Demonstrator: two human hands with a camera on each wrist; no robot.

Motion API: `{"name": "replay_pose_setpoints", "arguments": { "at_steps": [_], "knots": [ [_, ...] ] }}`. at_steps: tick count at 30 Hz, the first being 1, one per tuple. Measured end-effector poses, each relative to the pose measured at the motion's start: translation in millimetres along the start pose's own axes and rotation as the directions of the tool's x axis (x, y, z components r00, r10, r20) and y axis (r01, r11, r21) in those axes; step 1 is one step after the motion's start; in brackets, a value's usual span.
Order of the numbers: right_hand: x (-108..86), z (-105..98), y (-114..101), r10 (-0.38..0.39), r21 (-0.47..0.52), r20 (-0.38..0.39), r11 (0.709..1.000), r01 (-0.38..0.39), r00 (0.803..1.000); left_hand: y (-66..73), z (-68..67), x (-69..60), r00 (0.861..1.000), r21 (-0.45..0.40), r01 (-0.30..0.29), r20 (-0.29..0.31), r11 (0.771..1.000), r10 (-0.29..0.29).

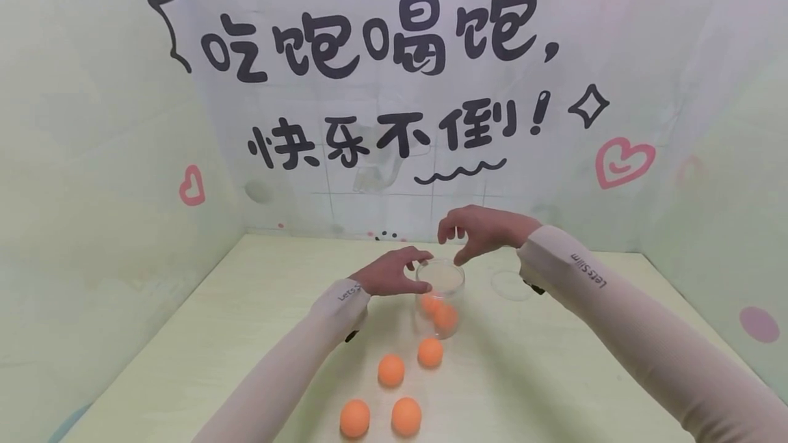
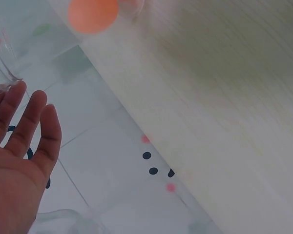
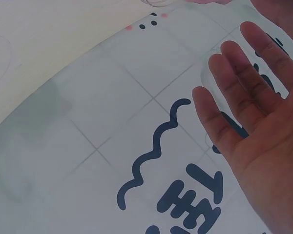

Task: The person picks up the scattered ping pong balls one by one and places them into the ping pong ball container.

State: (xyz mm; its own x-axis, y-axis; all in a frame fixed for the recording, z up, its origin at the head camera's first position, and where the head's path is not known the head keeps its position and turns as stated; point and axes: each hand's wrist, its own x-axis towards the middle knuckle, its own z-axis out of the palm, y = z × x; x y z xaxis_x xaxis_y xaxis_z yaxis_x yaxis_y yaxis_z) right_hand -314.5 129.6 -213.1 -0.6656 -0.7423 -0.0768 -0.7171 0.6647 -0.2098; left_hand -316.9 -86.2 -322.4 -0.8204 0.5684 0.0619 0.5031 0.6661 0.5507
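Printed backdrop [image 1: 369,190] meets the far edge of the pale table [image 1: 246,320], which extends left beyond the left arm. Four matte orange balls [image 1: 391,370] lie near, spaced apart. Left hand [image 1: 390,273]: thumb and fingers curled about the upper wall of an upright, uncovered clear jar [image 1: 454,292] at mid-table; at least two orange balls inside. Right hand [image 1: 486,230]: fingers loosely bent, above the jar; rim contact cannot be told. Farther right: clear round disc [image 1: 511,286].
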Motion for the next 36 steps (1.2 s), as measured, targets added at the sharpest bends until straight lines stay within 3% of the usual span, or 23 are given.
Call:
{"name": "replay_pose_setpoints", "arguments": {
  "at_steps": [16,22,29,36],
  "knots": [
    [-1.7,4,-4,-0.029,0.024,0.008,0.999,0.029,1.0,0.0,-0.7,0.2,1.0,-0.005,0.01,0.005,1.0,-0.01],
    [-2.6,14,-8,-0.082,0.023,-0.002,0.996,0.082,0.997,-1.4,-0.3,-0.1,1.0,-0.025,-0.029,0.0,0.999,0.029],
    [-3.0,24,-13,-0.152,0.013,-0.011,0.988,0.152,0.988,-2.4,-1.3,1.4,0.999,-0.034,-0.035,0.003,0.999,0.035],
    [-7.3,33,-20,-0.18,0.015,-0.015,0.984,0.18,0.984,-4.9,-0.8,3.2,0.998,-0.031,-0.06,-0.003,0.998,0.06]
  ]
}}
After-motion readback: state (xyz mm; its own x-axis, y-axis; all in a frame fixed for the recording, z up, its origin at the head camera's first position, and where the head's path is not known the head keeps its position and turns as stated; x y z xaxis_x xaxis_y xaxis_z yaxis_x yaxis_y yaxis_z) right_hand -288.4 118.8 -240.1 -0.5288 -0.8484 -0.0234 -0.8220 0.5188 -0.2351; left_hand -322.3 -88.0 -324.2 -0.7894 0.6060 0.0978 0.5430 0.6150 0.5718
